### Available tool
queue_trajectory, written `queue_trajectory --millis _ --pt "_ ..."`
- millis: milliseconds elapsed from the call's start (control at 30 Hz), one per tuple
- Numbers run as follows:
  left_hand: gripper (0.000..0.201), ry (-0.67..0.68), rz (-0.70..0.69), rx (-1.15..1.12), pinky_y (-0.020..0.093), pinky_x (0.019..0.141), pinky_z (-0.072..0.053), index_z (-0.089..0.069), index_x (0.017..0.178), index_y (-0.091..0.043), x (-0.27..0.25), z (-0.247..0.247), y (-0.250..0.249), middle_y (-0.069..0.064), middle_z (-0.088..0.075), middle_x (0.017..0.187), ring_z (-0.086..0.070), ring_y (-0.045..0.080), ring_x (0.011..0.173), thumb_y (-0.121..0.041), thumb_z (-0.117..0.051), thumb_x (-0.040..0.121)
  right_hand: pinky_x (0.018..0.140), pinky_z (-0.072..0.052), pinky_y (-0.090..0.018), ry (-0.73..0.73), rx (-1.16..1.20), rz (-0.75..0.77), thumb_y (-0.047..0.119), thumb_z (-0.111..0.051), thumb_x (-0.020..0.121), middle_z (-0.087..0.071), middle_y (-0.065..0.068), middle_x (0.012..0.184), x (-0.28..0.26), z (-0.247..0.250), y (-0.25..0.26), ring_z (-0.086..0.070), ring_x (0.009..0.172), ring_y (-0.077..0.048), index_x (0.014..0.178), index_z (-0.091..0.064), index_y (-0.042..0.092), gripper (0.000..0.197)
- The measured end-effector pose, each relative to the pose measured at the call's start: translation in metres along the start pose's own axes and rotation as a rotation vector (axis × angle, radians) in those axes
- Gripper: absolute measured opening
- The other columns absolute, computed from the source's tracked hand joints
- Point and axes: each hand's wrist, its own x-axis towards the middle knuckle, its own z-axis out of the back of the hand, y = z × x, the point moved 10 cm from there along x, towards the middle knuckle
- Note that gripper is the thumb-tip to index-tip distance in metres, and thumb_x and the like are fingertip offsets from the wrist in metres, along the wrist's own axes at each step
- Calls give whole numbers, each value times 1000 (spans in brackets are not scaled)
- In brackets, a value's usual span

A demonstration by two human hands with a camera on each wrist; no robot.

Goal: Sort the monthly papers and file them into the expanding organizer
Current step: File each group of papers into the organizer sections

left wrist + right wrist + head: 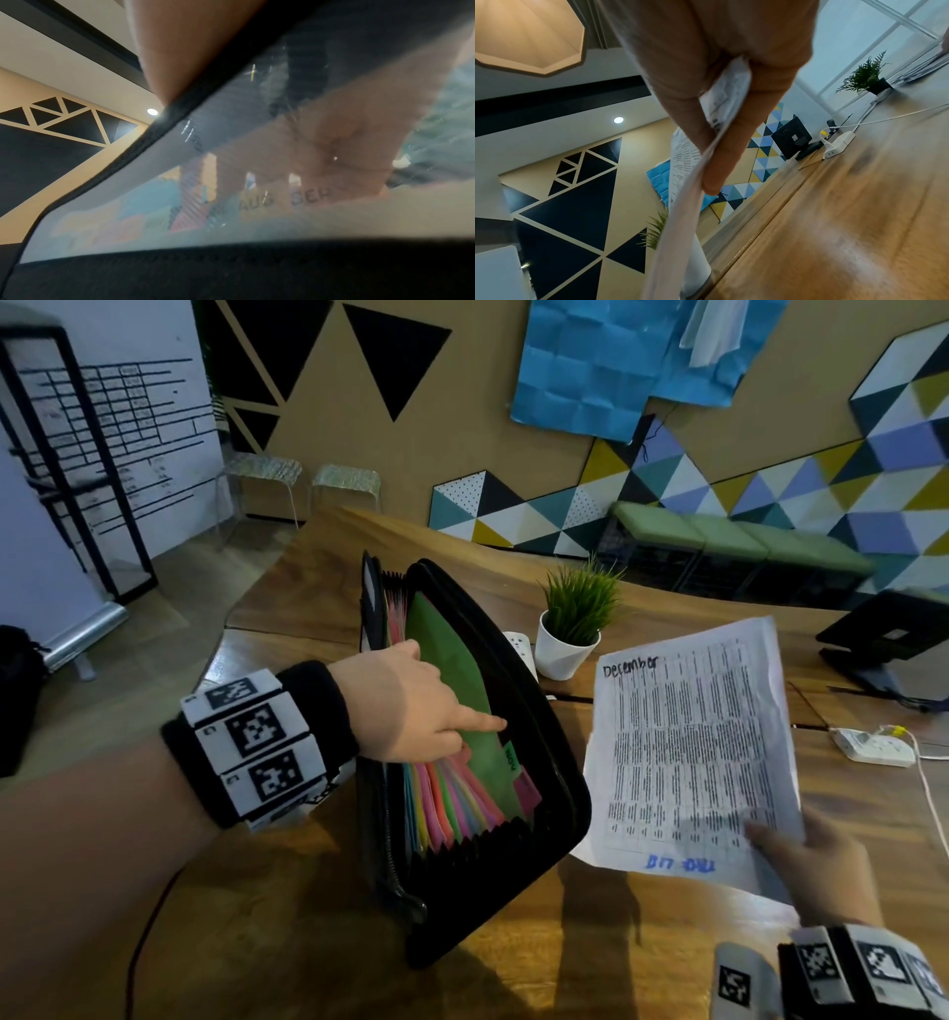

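The black expanding organizer (560,793) lies open on the wooden table, its coloured dividers fanned out. My left hand (452,711) is inside it: the thumb sits on the near side of a bundle of dividers, the index finger lies along the green divider (452,654) by its NOV tab (511,755), and the other fingers reach down among the tabs. Through the translucent flap (180,172) the left wrist view shows those fingers (334,142) above tabs reading AUG and SEP. My right hand (821,865) pinches the lower corner of a printed sheet headed December (688,742), held above the table to the organizer's right, and the sheet (680,203) shows edge-on in the right wrist view.
A small potted plant (570,629) in a white pot stands just behind the organizer. A white power strip (873,747) with a cable lies at the right, near a black stand (893,639). Bare wood (308,942) stretches in front of the organizer.
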Motion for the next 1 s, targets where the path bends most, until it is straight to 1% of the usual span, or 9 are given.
queue_trajectory --millis 167,267,367,500,633,733,800,900,1000 --pt "48 -14 -19 4 39 105 -27 3 146 -46 -4 0 -2 -5 -59 101 -38 14 87 -38 -11 101 59 -46 -35 -15 -6 -32 7 -69 78 -66 -22 80 -1 -7 -20 -62 79 -34 96 -67 1 19" --pt "48 -23 -39 -6 38 108 -24 3 145 -49 -6 2 -3 -6 -61 105 -47 15 97 -37 -12 101 60 -46 -35 -33 -5 -47 4 -68 78 -65 -20 79 -1 -4 -22 -61 77 -34 98 -66 -4 22" --pt "47 -72 -72 -7 35 109 -18 2 143 -52 -8 3 -4 -9 -62 110 -49 13 109 -39 -10 99 69 -45 -37 -58 -6 -60 5 -67 79 -63 -19 77 -1 2 -21 -60 76 -33 97 -65 -5 21" --pt "69 -142 -130 -54 32 107 -19 -7 142 -54 -19 5 -4 -13 -63 113 -50 6 112 -47 12 77 68 -44 -35 -53 -21 -79 6 -67 79 -61 -17 76 -3 -1 -22 -58 73 -31 98 -65 -4 22" --pt "51 -98 -106 -90 37 115 -15 7 142 -51 -16 1 -4 -6 -65 93 -53 7 97 -44 -12 96 70 -48 -40 -24 -36 -93 9 -68 79 -62 -18 76 -7 -15 -25 -60 74 -32 97 -66 -4 22" --pt "56 -61 -112 -101 40 118 -6 6 143 -51 -16 1 -6 -8 -64 95 -53 9 102 -37 -28 100 69 -48 -39 -11 -44 -93 8 -68 79 -63 -19 76 -8 -24 -25 -60 74 -33 96 -66 -4 22" --pt "54 -134 -150 -146 40 118 -10 -3 141 -53 -20 5 -6 -18 -57 92 -55 8 102 -35 -30 98 71 -50 -41 -4 -45 -98 9 -68 79 -65 -20 77 -8 -28 -25 -61 75 -33 96 -66 -3 22" --pt "52 -345 -255 -226 38 107 -34 -34 140 -45 -29 16 -7 -24 -40 78 -56 2 83 -29 -34 90 70 -48 -39 3 -32 -120 8 -67 79 -64 -19 78 -9 -29 -25 -61 76 -33 98 -66 -2 21" --pt "49 -445 -288 -260 33 95 -45 -49 133 -42 -30 20 -6 -21 -55 80 -53 -2 78 -31 -32 88 71 -48 -40 -11 -24 -120 7 -67 80 -63 -19 78 -9 -23 -22 -60 76 -33 98 -65 -2 21"
